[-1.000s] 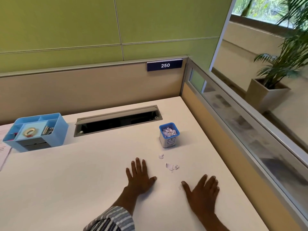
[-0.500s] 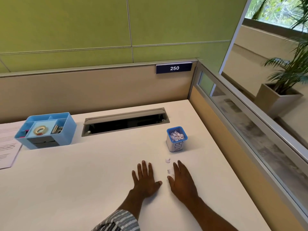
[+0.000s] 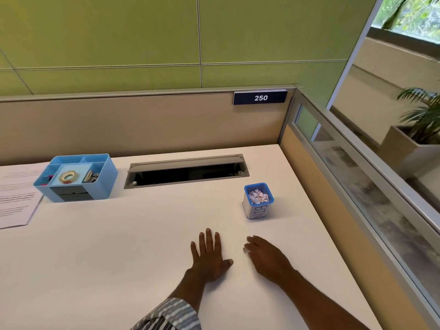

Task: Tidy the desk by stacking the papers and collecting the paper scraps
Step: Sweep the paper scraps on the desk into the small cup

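My left hand [image 3: 209, 256] lies flat on the white desk [image 3: 119, 258], fingers spread. Just to its right, my right hand [image 3: 266, 257] rests palm down with its fingers lying over the spot where the loose paper scraps were. Only a pale speck [image 3: 247, 251] shows under the fingertips. Beyond the hands stands a small blue-rimmed white cup marked BIN [image 3: 258, 210], filled with torn paper scraps [image 3: 258, 196]. At the far left edge lie printed papers [image 3: 14, 196], partly out of view.
A light blue desk organiser [image 3: 102, 184] with a tape roll and clips stands at the back left beside the papers. A long open cable slot [image 3: 187, 173] runs along the back. A beige partition closes the back, and a glass-topped one [image 3: 357, 198] lines the right edge.
My right hand has slid left and forward over the loose scraps, which no longer show on the desk. My left hand has stayed flat in place. The view shifted slightly.
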Available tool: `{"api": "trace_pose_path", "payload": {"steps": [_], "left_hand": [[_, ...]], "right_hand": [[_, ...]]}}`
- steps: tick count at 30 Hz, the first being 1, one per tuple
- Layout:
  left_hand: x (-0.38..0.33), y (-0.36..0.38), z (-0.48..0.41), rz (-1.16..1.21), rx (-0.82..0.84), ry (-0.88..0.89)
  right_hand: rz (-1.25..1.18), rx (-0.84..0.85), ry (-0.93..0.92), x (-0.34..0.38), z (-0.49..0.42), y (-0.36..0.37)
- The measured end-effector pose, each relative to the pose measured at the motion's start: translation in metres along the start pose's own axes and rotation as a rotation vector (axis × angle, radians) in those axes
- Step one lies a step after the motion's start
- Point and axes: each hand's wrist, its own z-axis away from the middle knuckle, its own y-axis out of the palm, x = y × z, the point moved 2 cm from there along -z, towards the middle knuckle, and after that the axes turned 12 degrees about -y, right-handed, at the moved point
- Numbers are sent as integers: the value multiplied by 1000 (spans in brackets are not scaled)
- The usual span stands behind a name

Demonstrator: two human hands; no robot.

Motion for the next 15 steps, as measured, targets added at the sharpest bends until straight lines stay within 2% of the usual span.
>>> {"api": "trace_pose_path", "payload": {"steps": [6, 12, 15], "left_hand": [[0, -4, 4, 1, -1, 3], [-1, -6, 7, -1, 2, -5], [-1, -6, 6, 5, 5, -5]], "right_hand": [[-118, -102, 101, -1, 31, -11], [6, 160, 281, -9, 53, -5], [-120, 92, 333, -7, 49, 1]]}}
